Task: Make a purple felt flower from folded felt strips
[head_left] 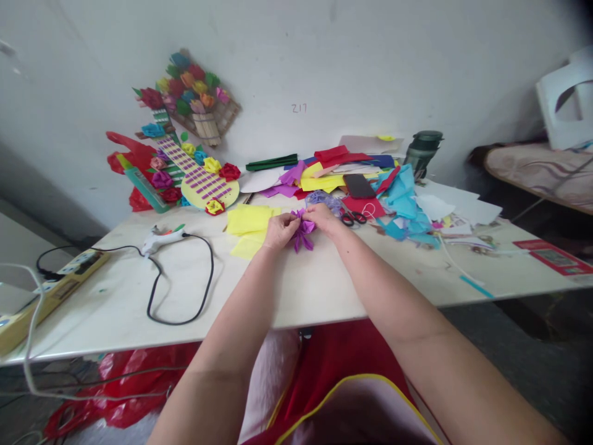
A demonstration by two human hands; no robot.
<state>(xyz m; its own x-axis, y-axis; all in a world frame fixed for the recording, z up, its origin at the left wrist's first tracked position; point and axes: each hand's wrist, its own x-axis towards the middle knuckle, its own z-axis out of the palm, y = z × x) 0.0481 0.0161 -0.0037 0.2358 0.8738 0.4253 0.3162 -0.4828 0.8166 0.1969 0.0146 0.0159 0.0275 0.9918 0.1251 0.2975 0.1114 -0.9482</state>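
Both hands meet over the middle of the white table (pixel 324 284). My left hand (pixel 279 230) pinches the left side of a small purple paper flower (pixel 303 235). My right hand (pixel 324 217) has its fingers closed on the flower's top right. The petals hang down between the two hands. Yellow paper sheets (pixel 250 224) lie just left of my left hand. Black-handled scissors (pixel 354 217) rest just right of my right hand, beside a red sheet (pixel 365 205).
A heap of coloured paper (pixel 338 173) and a dark phone (pixel 359 185) lie behind the hands. A glue gun (pixel 162 238) with a black cord and a power strip (pixel 60 284) sit at left. A paper guitar with flowers (pixel 194 173) leans on the wall. A green bottle (pixel 422 151) stands at back right.
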